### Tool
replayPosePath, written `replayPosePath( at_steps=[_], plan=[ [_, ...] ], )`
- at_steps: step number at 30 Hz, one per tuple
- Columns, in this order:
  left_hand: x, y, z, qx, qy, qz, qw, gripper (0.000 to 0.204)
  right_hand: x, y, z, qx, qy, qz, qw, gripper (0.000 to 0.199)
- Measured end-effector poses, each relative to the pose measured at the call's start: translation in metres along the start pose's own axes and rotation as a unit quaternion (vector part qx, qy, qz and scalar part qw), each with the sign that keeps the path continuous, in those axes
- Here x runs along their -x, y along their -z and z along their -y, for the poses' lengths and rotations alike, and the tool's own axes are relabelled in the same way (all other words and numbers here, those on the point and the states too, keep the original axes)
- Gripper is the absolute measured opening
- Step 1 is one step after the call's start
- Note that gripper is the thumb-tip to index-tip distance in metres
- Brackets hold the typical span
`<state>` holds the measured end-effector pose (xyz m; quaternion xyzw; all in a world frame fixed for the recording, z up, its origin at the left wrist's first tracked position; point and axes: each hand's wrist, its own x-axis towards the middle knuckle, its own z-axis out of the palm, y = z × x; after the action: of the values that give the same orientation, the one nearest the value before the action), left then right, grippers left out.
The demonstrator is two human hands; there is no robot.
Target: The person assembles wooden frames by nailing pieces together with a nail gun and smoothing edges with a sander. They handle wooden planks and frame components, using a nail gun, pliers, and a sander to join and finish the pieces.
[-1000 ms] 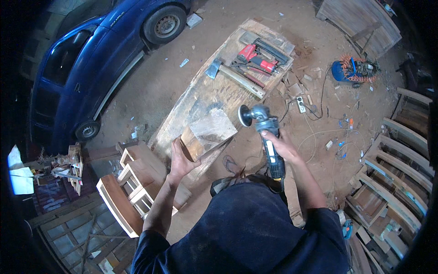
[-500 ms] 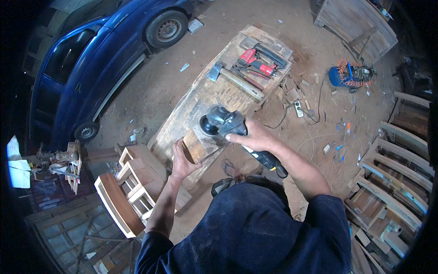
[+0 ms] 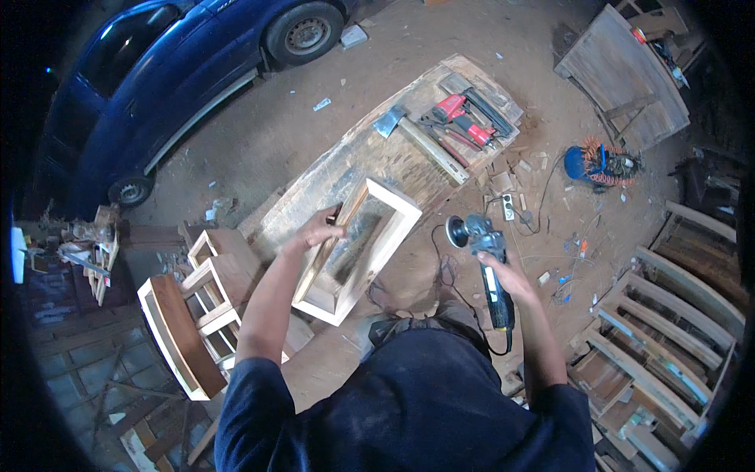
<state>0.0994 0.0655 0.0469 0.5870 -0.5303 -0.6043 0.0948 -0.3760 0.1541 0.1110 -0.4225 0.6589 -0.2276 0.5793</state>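
My left hand (image 3: 318,230) is closed around one long side of an open rectangular wooden frame (image 3: 397,198), light-coloured, box-like and tilted over the near part of the workbench (image 3: 314,189). Through the frame's opening the bench top shows. In my right hand (image 3: 510,275) is an angle grinder (image 3: 495,297) with a round disc at its head, held off the bench's right side and apart from the frame. From its lower end trails a dark cord. I cannot tell whether the disc is spinning.
On the bench's far half lie a hatchet (image 3: 431,148) and a red nail gun (image 3: 464,118). A power strip (image 3: 508,206) and a blue compressor (image 3: 583,165) stand on the floor. Wooden drawer-like frames (image 3: 208,295) sit at left, slatted wood pieces (image 3: 668,315) at right. A blue vehicle (image 3: 181,71) is beyond.
The grinder has moved right, away from the wooden piece and off the bench. My left hand has turned and raised the piece, so its open frame now shows.
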Motion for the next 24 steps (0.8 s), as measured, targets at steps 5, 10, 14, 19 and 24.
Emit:
replayPosePath(
  at_steps=[5, 10, 14, 19, 24],
  plan=[
    [-0.023, 0.025, -0.008, 0.025, 0.005, -0.022, 0.999, 0.105, 0.027, 0.007, -0.013, -0.045, -0.074, -0.043, 0.995, 0.043],
    [-0.022, 0.051, -0.019, 0.112, 0.044, -0.042, 0.992, 0.107, 0.04, 0.015, -0.018, -0.068, -0.102, -0.056, 0.991, 0.053],
    [-0.02, 0.062, -0.007, 0.211, 0.088, -0.054, 0.972, 0.096, 0.037, 0.018, -0.023, -0.064, -0.106, -0.067, 0.99, 0.052],
    [-0.012, 0.079, -0.01, 0.155, 0.046, -0.114, 0.98, 0.099, 0.028, 0.016, -0.032, -0.07, -0.097, -0.078, 0.99, 0.052],
    [0.012, 0.079, -0.063, 0.033, 0.002, -0.083, 0.996, 0.125, 0.019, 0.02, -0.045, -0.07, -0.103, -0.089, 0.988, 0.043]
  ],
)
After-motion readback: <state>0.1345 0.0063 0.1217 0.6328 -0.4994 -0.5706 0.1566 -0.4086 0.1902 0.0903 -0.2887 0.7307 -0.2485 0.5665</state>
